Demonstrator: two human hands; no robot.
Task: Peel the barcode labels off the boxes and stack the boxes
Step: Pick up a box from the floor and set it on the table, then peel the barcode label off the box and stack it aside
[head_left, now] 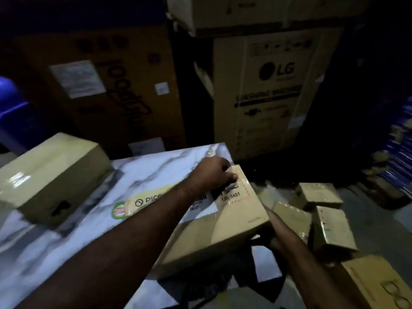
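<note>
A brown cardboard box lies tilted over the right edge of the marble-patterned table. It carries a white barcode label and a "UN 3481" mark. My left hand grips the box's far edge from above. My right hand is under the box's near right corner and supports it; its fingers are mostly hidden. Another shrink-wrapped brown box rests on the table at the left.
Several small brown boxes lie on the floor to the right, with one more box at the bottom right. Large appliance cartons stand behind the table. A blue container is at the far left.
</note>
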